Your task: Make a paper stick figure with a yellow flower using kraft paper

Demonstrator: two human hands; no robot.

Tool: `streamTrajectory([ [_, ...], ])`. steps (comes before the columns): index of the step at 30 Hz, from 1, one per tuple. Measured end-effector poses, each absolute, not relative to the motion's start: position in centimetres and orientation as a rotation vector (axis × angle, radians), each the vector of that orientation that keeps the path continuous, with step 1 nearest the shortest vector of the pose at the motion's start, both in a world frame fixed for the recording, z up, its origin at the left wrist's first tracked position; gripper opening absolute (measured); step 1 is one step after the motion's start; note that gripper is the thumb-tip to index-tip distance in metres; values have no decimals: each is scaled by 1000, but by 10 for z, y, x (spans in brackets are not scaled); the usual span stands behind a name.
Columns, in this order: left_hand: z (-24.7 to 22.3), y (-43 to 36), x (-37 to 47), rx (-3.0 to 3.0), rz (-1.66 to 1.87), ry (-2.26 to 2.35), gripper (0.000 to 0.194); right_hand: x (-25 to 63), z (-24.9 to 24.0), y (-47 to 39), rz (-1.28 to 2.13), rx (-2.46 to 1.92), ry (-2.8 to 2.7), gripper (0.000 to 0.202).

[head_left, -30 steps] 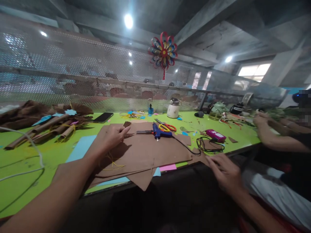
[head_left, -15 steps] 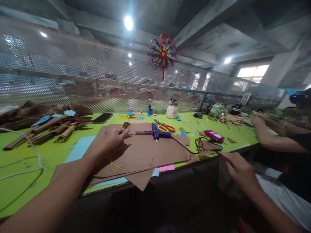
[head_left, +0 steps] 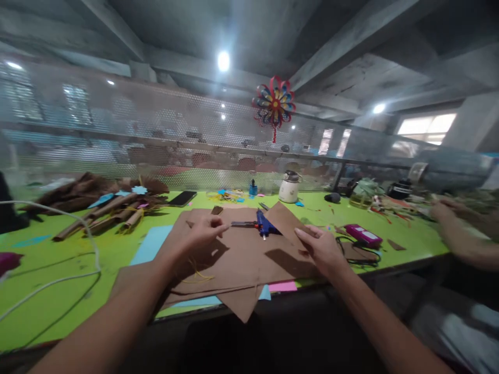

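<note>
My right hand [head_left: 322, 248] pinches a small brown paper piece [head_left: 286, 219] above the large brown paper sheets [head_left: 230, 270]. This piece hides the scissors' handles and part of the blue glue gun [head_left: 265, 223]. My left hand [head_left: 206, 232] hovers over the sheets at the left of the glue gun, fingers curled together; whether it grips anything is too small to make out. A small dark brown fringed piece [head_left: 217, 210] shows just beyond its fingers. Yellow strands [head_left: 198, 276] lie by my left wrist.
Brown paper rolls [head_left: 101, 210], a phone [head_left: 183, 198] and a white cable [head_left: 95, 244] are on the left. A white jug [head_left: 289, 187] stands behind the sheets. At the right are a magenta box [head_left: 363, 235], black cable and another person's hands [head_left: 448, 213].
My right hand has come in from the right edge, now with a brown paper piece in it. My left hand no longer clearly holds the fringed piece. The view has shifted left.
</note>
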State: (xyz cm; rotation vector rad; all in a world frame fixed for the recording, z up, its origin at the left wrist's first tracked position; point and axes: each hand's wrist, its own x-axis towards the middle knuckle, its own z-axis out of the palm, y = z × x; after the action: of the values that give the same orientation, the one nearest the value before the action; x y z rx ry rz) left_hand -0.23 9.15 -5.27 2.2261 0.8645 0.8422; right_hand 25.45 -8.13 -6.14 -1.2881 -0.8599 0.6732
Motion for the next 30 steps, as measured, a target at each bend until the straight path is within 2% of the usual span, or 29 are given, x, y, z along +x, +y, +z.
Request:
streamTrajectory([
  [4, -59, 100, -3, 2225, 847, 804, 32, 229, -64, -59, 843, -1193, -812, 37],
  [8, -57, 93, -1, 2068, 727, 670, 49, 219, -66, -46, 823, -1154, -936, 35],
  [13, -51, 75, 2, 1866, 516, 460, 57, 203, -67, -28, 901, -1114, -1068, 37],
  [19, -56, 79, 2, 1675, 688, 436, 42, 185, -78, -16, 1062, -974, -1071, 41],
  [24, -59, 84, 5, 1583, 787, 450, 41, 179, -85, -24, 1160, -942, -1059, 37],
  [28, -58, 85, 6, 1592, 774, 481, 42, 182, -85, -29, 1074, -958, -1101, 36],
  [30, -59, 87, 4, 1565, 772, 542, 41, 187, -87, -29, 856, -1109, -1173, 29],
])
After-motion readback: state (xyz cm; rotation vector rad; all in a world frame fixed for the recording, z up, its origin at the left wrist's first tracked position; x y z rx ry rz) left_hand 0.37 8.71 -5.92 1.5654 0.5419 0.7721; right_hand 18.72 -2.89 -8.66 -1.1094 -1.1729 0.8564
